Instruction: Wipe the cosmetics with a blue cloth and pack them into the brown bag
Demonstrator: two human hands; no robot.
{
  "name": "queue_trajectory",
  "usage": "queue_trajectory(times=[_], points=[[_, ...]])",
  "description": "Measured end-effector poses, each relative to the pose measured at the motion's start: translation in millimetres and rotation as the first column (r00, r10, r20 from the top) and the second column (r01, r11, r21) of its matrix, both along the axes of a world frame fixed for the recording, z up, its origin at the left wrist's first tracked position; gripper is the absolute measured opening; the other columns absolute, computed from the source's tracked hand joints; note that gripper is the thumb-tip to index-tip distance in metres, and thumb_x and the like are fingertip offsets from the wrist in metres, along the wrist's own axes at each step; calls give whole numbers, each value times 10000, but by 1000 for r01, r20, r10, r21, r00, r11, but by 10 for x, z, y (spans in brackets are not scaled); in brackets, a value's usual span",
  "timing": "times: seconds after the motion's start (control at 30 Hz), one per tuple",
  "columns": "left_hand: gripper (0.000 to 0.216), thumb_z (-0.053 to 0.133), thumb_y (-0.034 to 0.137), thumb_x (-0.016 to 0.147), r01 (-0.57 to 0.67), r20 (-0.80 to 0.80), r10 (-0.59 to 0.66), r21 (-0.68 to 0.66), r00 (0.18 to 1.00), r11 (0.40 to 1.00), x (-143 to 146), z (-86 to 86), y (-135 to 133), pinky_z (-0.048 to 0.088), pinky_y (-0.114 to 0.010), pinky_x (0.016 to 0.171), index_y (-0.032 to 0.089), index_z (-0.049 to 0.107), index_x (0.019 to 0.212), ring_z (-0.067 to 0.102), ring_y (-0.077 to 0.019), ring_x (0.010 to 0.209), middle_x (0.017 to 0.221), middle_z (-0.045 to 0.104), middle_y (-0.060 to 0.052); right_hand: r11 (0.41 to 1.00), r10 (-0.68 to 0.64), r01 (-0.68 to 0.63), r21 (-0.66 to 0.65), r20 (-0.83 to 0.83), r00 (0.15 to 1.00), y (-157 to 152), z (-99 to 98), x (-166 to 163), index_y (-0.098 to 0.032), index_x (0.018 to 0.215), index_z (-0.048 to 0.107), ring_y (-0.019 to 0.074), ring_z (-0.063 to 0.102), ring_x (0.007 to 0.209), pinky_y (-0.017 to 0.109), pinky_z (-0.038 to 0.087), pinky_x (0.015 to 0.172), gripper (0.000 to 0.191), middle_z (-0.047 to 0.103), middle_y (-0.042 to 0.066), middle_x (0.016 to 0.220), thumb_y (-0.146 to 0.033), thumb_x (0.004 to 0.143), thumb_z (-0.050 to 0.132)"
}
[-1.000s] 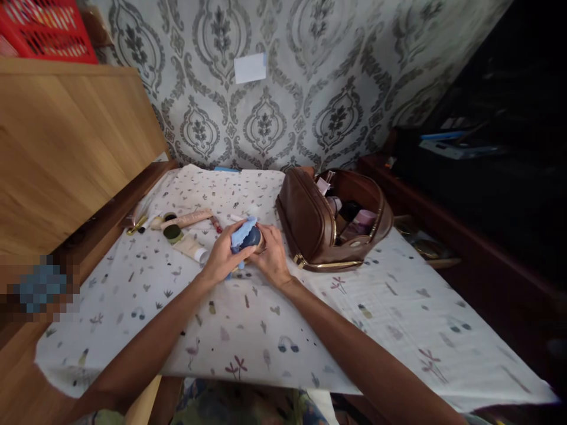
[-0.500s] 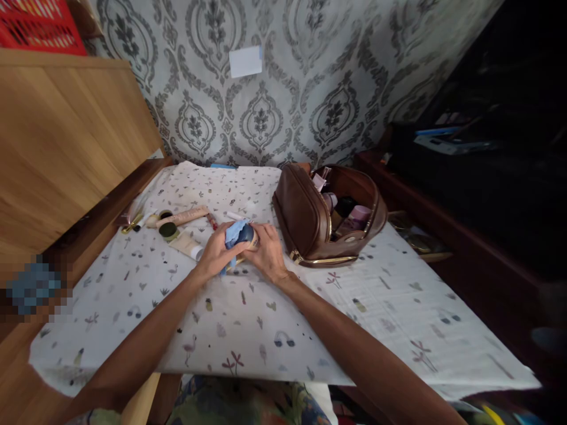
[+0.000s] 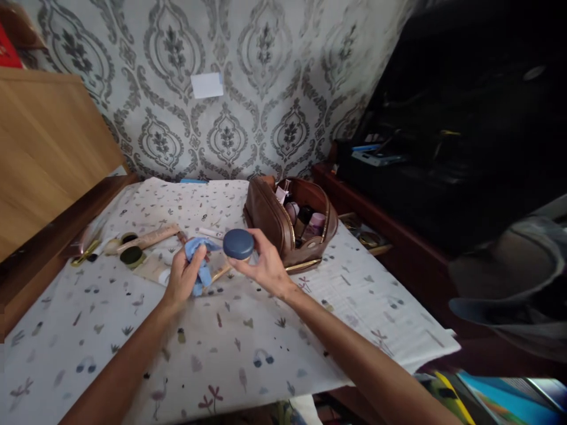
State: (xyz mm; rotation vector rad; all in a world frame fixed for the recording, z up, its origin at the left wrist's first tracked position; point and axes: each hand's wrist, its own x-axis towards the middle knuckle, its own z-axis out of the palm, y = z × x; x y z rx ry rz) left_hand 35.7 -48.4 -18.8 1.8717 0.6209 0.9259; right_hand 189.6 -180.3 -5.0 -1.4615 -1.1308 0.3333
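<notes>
My right hand holds a round dark blue compact by its edge, lifted a little above the table. Just to its left, my left hand is closed round a crumpled light blue cloth. The two hands are slightly apart, in front of an open brown cosmetic bag that stands on the table with several bottles and jars inside.
A patterned white cloth covers the table. Tubes, a round dark pot and gold items lie at the left. A wooden cabinet rises on the left, dark furniture on the right, and a patterned wall lies behind.
My hands have separated: the cloth came off the compact toward the left, and my right hand lifted the compact clear. The camera swung to the right.
</notes>
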Motion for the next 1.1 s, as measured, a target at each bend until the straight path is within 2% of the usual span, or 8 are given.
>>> queue_trajectory(times=[0.1, 0.17, 0.23, 0.37, 0.53, 0.73, 0.9, 1.1], points=[[350, 526, 438, 958, 109, -44, -101, 258, 994, 960, 120, 137, -152, 485, -272, 684, 202, 541, 699, 575, -163, 691, 727, 563, -14, 1000, 15, -13, 20, -88, 996, -272, 233, 186, -213, 1135, 524, 223, 685, 946, 369, 561, 884, 550, 709, 67, 1046, -451, 721, 797], [274, 515, 363, 963, 235, -129, -198, 438, 972, 868, 238, 232, -282, 495, -285, 722, 195, 571, 755, 605, -177, 756, 808, 603, -38, 999, 20, -16, 34, -136, 990, -424, 378, 308, -224, 1098, 538, 229, 691, 963, 371, 571, 877, 545, 708, 66, 1062, -500, 711, 805], [169, 478, 270, 962, 378, -237, -295, 562, 926, 736, 382, 298, -438, 513, -297, 758, 186, 625, 975, 654, -198, 852, 945, 677, -69, 999, -15, 21, 42, -146, 989, -547, 505, 417, -231, 1076, 558, 231, 694, 962, 378, 575, 869, 557, 710, 57, 1056, -539, 693, 818], [585, 513, 199, 914, 603, -546, -284, 595, 788, 531, 726, 367, -787, 542, -319, 780, 176, 367, 1481, 696, -255, 1044, 1193, 708, -127, 982, -164, 171, 77, -90, 982, -718, 691, 629, -231, 1058, 608, 233, 691, 950, 393, 572, 858, 555, 714, 44, 1021, -589, 689, 819], [727, 551, 239, 920, 676, -774, -132, 440, 619, 592, 1031, 454, -1049, 543, -352, 695, 57, 235, 1549, 743, -290, 807, 935, 755, -146, 955, -297, 298, 9, 93, 950, -804, 751, 970, -188, 1055, 652, 230, 682, 882, 373, 562, 767, 503, 714, 59, 957, -557, 741, 785], [618, 529, 176, 909, 707, -806, -159, 382, 570, 595, 992, 439, -1020, 548, -352, 706, 188, 359, 1503, 741, -283, 844, 959, 756, -95, 897, -347, 428, -111, 426, 836, -787, 661, 1218, -177, 1195, 632, 219, 679, 819, 347, 542, 731, 539, 728, 63, 995, -391, 727, 791], [665, 500, 167, 921, 713, -830, -155, 348, 537, 608, 967, 404, -1036, 553, -350, 712, 215, 280, 1547, 732, -269, 864, 1054, 744, -93, 851, -141, 451, -269, 711, 689, -718, 626, 1132, -170, 1250, 638, 277, 674, 977, 373, 526, 855, 515, 701, 115, 1120, -305, 767, 752], [647, 514, 167, 907, 717, -834, -154, 345, 531, 605, 964, 374, -1040, 563, -390, 760, 227, 330, 1524, 726, -290, 938, 1108, 738, -99, 687, 175, 483, -543, 768, 616, -645, 640, 1026, -147, 1030, 701, 303, 691, 888, 360, 514, 722, 237, 723, 135, 954, -214, 802, 701]])
